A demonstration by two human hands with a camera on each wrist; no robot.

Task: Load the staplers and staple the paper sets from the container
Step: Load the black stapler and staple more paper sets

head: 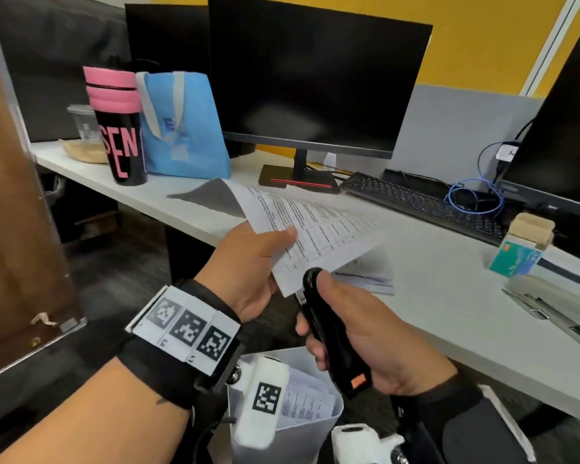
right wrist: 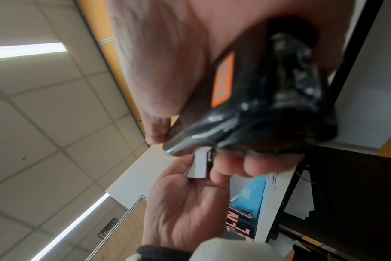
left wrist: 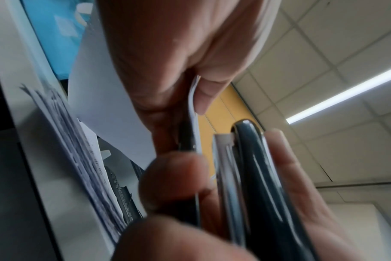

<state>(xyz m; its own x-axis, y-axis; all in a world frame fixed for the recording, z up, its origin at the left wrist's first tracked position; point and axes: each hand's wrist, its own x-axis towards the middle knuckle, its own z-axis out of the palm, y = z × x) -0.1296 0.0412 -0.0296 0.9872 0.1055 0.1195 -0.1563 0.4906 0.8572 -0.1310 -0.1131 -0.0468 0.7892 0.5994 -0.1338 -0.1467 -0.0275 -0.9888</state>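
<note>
My left hand (head: 255, 262) pinches a printed paper set (head: 315, 229) by its near corner, thumb on top, holding it above the desk edge. My right hand (head: 355, 326) grips a black stapler (head: 332, 333) with an orange label, its nose at the paper's lower corner. The left wrist view shows the paper's edge (left wrist: 193, 113) beside the stapler (left wrist: 257, 176). From the right wrist the stapler (right wrist: 257, 91) fills the view, the paper corner (right wrist: 199, 166) at its mouth. A translucent container (head: 315, 413) with more papers sits below my hands.
On the white desk (head: 449, 296) lie loose papers (head: 365, 279), a second grey stapler (head: 556, 306), a staple box (head: 516, 259), a keyboard (head: 422, 205), monitors (head: 315, 78), a blue bag (head: 185, 128) and a pink-and-black tumbler (head: 121, 128).
</note>
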